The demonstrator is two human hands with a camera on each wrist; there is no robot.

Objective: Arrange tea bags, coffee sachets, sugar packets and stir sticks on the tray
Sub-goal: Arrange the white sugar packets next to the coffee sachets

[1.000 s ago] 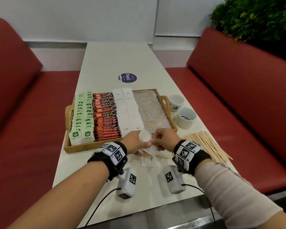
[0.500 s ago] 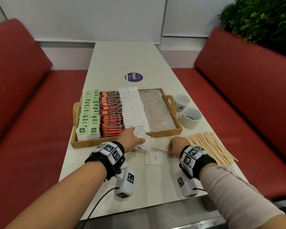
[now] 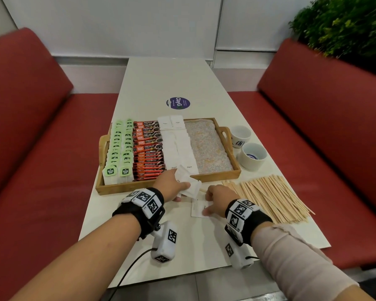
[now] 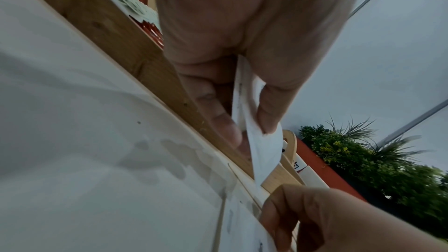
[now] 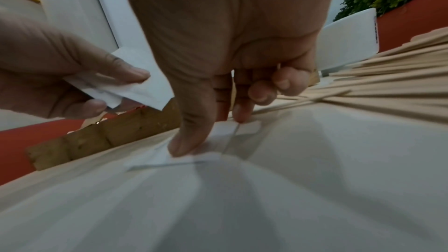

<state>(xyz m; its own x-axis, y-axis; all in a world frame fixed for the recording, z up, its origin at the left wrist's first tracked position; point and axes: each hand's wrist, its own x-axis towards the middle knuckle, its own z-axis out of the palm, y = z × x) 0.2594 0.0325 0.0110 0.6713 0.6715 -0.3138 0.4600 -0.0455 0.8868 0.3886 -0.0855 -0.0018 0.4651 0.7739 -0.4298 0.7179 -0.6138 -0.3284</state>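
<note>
A wooden tray [image 3: 139,186] holds rows of green tea bags [image 3: 119,148], red coffee sachets [image 3: 149,148] and white sugar packets [image 3: 178,146]; its right part is bare. My left hand [image 3: 186,187] hovers at the tray's front rim and pinches a few white sugar packets [image 3: 191,185] between thumb and fingers [image 4: 266,120]. Just to its right, my right hand [image 3: 211,203] is down on the table, thumb and forefinger pinching the edges of a single sugar packet [image 5: 194,158] lying flat. A pile of wooden stir sticks [image 3: 274,196] lies to the right of that hand.
Two white cups [image 3: 253,155] stand on the table beside the tray's right handle. A round purple sticker [image 3: 178,103] is on the table beyond the tray. Red benches [image 3: 41,148] flank the table; a green plant [image 3: 345,25] is at the back right.
My right hand left the packets held in the left hand, dropped to the table and closed on the loose sugar packet. The left hand keeps its packets at the tray's front rim.
</note>
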